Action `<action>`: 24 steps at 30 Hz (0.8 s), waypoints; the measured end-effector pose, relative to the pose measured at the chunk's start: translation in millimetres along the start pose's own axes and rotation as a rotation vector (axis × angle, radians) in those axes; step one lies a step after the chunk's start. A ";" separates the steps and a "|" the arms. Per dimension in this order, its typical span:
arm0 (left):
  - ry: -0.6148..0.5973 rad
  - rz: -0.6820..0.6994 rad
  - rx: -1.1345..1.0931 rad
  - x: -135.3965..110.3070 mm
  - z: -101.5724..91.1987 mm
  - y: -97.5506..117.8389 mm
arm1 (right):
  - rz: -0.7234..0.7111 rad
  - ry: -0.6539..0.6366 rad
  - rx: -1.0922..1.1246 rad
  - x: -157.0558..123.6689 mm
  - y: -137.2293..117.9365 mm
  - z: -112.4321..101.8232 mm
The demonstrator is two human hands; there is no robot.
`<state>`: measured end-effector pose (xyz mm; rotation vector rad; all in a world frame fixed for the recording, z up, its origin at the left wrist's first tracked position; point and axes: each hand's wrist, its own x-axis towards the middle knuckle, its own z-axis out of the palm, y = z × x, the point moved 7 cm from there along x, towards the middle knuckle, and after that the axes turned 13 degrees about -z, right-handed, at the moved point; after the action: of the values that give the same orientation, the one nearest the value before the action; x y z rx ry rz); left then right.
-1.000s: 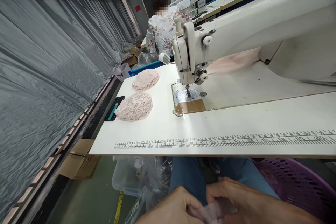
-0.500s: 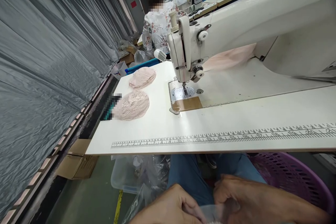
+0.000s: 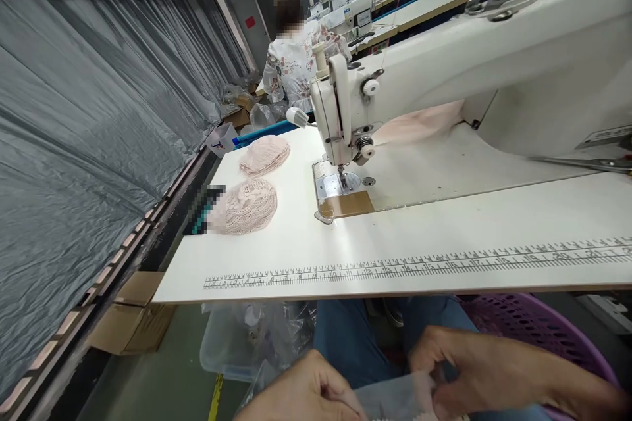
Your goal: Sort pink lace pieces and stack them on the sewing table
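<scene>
Here we are just off the table's front edge, both our bare hands low over our blue-trousered legs (image 3: 340, 335), busy with a sheer, whitish piece of thin cloth (image 3: 392, 393). That cloth spans the gap between the hands and runs out of view below, a bit of textured edging just peeking in. Our left hand (image 3: 301, 388) has its thumb and curled fingers together, clamped on the cloth's left side; our right hand (image 3: 467, 358) pinches the right side, thumb pressed down on it.

Up on the flat white table (image 3: 286, 251), a printed black ruler scale (image 3: 419, 266) runs along the front edge. Near the left edge we have two rounded piles: the pale pink openwork lace pile (image 3: 249, 210) towards the front left corner, the smoother pale pink fabric stack (image 3: 265, 155) just behind it. A dark, flat object (image 3: 194, 220), blurred out, sits beside the lace pile at the left edge. The big white sewing machine (image 3: 434, 72) stands to our right, a pale pink cloth (image 3: 419, 122) lying beyond its needle. Below the front edge, we spot a purple perforated basket (image 3: 553, 329) right of our legs and a clear plastic bin (image 3: 220, 352) left of them.
</scene>
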<state>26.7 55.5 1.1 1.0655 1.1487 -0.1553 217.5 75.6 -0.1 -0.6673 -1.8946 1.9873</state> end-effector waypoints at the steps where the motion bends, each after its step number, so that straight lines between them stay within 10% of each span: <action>1: 0.003 -0.004 -0.020 -0.5 -2.2 -2.1 | -0.013 0.011 0.017 -2.6 -2.4 -3.1; 24: 0.077 -0.016 -0.201 2.4 -17.3 -30.6 | -0.106 0.288 0.374 -0.9 28.3 15.0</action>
<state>-1.8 53.2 -19.4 0.8906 1.2154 -0.0104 212.9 60.3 -27.9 -0.6847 -1.3201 1.9790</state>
